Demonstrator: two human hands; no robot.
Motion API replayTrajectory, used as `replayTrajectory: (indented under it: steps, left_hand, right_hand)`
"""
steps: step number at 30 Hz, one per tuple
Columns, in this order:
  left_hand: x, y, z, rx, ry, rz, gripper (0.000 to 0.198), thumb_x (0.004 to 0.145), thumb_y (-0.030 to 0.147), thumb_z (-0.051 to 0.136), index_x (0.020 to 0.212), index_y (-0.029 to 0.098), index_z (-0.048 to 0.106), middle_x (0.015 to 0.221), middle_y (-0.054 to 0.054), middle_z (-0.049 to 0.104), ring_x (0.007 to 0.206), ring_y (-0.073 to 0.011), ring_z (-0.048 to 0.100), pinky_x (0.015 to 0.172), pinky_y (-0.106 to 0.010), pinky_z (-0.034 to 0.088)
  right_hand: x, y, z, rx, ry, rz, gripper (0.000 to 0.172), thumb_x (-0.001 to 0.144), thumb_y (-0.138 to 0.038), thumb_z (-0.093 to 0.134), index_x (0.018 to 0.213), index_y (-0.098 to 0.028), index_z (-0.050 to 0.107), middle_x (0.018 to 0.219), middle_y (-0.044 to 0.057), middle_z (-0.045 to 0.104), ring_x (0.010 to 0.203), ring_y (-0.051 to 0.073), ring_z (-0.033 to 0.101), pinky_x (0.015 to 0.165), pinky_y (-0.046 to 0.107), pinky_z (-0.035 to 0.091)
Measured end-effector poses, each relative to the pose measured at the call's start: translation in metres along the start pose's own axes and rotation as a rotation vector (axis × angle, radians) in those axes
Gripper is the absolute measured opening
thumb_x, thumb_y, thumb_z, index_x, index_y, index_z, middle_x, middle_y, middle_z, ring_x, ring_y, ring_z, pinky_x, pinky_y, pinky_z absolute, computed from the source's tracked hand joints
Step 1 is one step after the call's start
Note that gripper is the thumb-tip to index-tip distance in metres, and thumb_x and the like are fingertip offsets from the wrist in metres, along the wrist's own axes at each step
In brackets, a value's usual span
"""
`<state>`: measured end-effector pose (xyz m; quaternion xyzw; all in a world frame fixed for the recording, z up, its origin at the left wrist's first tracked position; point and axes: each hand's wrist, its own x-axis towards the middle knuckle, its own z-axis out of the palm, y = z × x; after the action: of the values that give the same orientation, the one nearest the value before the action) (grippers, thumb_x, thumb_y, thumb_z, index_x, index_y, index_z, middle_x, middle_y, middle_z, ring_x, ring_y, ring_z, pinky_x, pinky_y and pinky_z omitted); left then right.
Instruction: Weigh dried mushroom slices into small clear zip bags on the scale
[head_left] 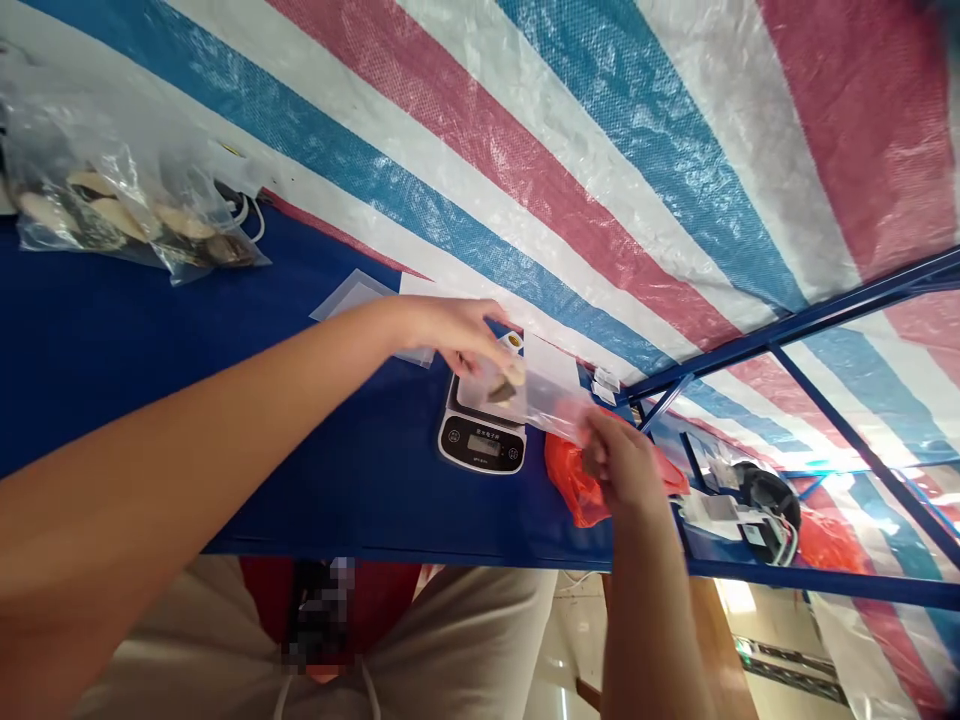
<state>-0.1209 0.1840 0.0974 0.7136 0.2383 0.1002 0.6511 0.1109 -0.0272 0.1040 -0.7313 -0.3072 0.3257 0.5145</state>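
We record two hands at work over a blue-covered table [322, 470].

Left hand [450, 335]: fingers [469, 352] curled and closed down on a clear plastic bag [555, 388], at one slice [501, 392] of pale, dark-skinned material inside it.
Right hand [619, 465]: fingers [600, 450] bunched on the bag's far end, gathering the film.

The bag lies across a black-and-white digital kitchen scale [481, 432], one only. We count one slice in the bag. A second, larger clear bag [97, 190] at the table's far end holds at least five slices; the pile prevents an exact count.

Also listed: one red plastic bag [574, 485] under the right hand, two small white packets [604, 385]. The scale's print and display are too small to read.
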Motion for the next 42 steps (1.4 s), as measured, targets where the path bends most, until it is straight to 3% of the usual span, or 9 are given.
replayTrajectory:
  steps: [4, 8, 11, 14, 23, 26, 30, 33, 42]
  left_hand:
    - [-0.017, -0.037, -0.033, 0.145, 0.675, -0.085, 0.056, 0.073, 0.048, 0.077, 0.121, 0.021, 0.065, 0.092, -0.007, 0.072, 0.065, -0.0177, 0.064, 0.056, -0.029, 0.045]
    - [-0.026, -0.067, -0.024, 0.145, 0.993, 0.160, 0.019, 0.081, 0.032, 0.056, 0.087, 0.019, 0.068, 0.080, -0.004, 0.068, 0.069, -0.0162, 0.059, 0.063, -0.029, 0.044]
    - [-0.030, -0.077, -0.013, 0.291, 0.940, 0.327, 0.017, 0.073, 0.020, 0.045, 0.067, 0.019, 0.061, 0.069, -0.002, 0.062, 0.067, -0.0159, 0.055, 0.065, -0.030, 0.041]
    - [-0.033, -0.081, -0.008, 0.362, 0.802, 0.377, 0.014, 0.065, 0.018, 0.041, 0.052, 0.020, 0.040, 0.052, -0.001, 0.041, 0.053, -0.0136, 0.038, 0.056, -0.031, 0.030]
    - [-0.030, -0.085, -0.011, 0.413, 0.653, 0.389, 0.012, 0.061, 0.021, 0.041, 0.055, 0.022, 0.031, 0.054, 0.000, 0.030, 0.054, -0.0140, 0.029, 0.056, -0.034, 0.023]
    - [-0.030, -0.084, -0.012, 0.400, 0.626, 0.389, 0.014, 0.061, 0.021, 0.041, 0.056, 0.022, 0.028, 0.056, 0.000, 0.028, 0.055, -0.0143, 0.027, 0.057, -0.034, 0.022]
    - [-0.030, -0.085, -0.013, 0.407, 0.639, 0.374, 0.013, 0.061, 0.021, 0.042, 0.057, 0.022, 0.029, 0.057, 0.000, 0.027, 0.056, -0.0143, 0.027, 0.058, -0.034, 0.022]
    - [-0.029, -0.085, -0.013, 0.446, 0.656, 0.351, 0.013, 0.062, 0.020, 0.043, 0.056, 0.021, 0.031, 0.057, 0.000, 0.029, 0.056, -0.0145, 0.028, 0.058, -0.034, 0.021]
    - [-0.030, -0.084, -0.010, 0.530, 0.823, 0.395, 0.014, 0.090, 0.027, 0.042, 0.078, 0.022, 0.049, 0.067, -0.001, 0.052, 0.062, -0.0162, 0.045, 0.063, -0.032, 0.032]
  right_hand:
    - [0.020, 0.027, 0.034, 0.009, -0.132, 0.039, 0.046, 0.066, -0.058, 0.084, 0.061, -0.020, 0.058, 0.042, -0.008, 0.038, 0.033, 0.005, 0.030, 0.037, 0.022, 0.020]
    - [0.004, 0.046, 0.024, 0.125, -0.001, 0.053, 0.047, 0.070, -0.063, 0.082, 0.080, -0.019, 0.068, 0.043, -0.010, 0.038, 0.033, 0.005, 0.028, 0.035, 0.020, 0.021]
    - [-0.009, 0.060, 0.012, 0.196, -0.020, 0.142, 0.055, 0.067, -0.067, 0.084, 0.084, -0.018, 0.068, 0.046, -0.012, 0.035, 0.035, 0.003, 0.023, 0.034, 0.017, 0.017]
    - [-0.014, 0.076, 0.008, 0.225, -0.050, 0.174, 0.057, 0.065, -0.067, 0.088, 0.083, -0.017, 0.066, 0.051, -0.013, 0.031, 0.038, 0.001, 0.020, 0.033, 0.014, 0.013]
    - [-0.018, 0.095, 0.011, 0.325, 0.154, -0.001, 0.045, 0.080, -0.060, 0.077, 0.095, -0.020, 0.064, 0.069, -0.007, 0.050, 0.045, 0.003, 0.034, 0.035, 0.014, 0.018]
    - [-0.019, 0.097, 0.010, 0.388, 0.170, -0.006, 0.032, 0.076, -0.045, 0.072, 0.096, -0.021, 0.064, 0.076, -0.004, 0.055, 0.053, 0.007, 0.045, 0.036, 0.014, 0.021]
    - [-0.018, 0.103, 0.006, 0.463, 0.129, -0.066, 0.039, 0.058, -0.019, 0.064, 0.097, -0.023, 0.066, 0.083, -0.002, 0.062, 0.070, 0.012, 0.057, 0.043, 0.016, 0.038]
    - [-0.017, 0.107, 0.004, 0.492, 0.160, -0.072, 0.045, 0.056, -0.014, 0.066, 0.100, -0.023, 0.067, 0.086, -0.002, 0.066, 0.076, 0.013, 0.062, 0.054, 0.019, 0.049]
    - [-0.015, 0.111, 0.006, 0.434, 0.218, -0.062, 0.051, 0.067, -0.039, 0.090, 0.110, -0.020, 0.071, 0.113, 0.008, 0.076, 0.104, 0.023, 0.074, 0.095, 0.038, 0.061]
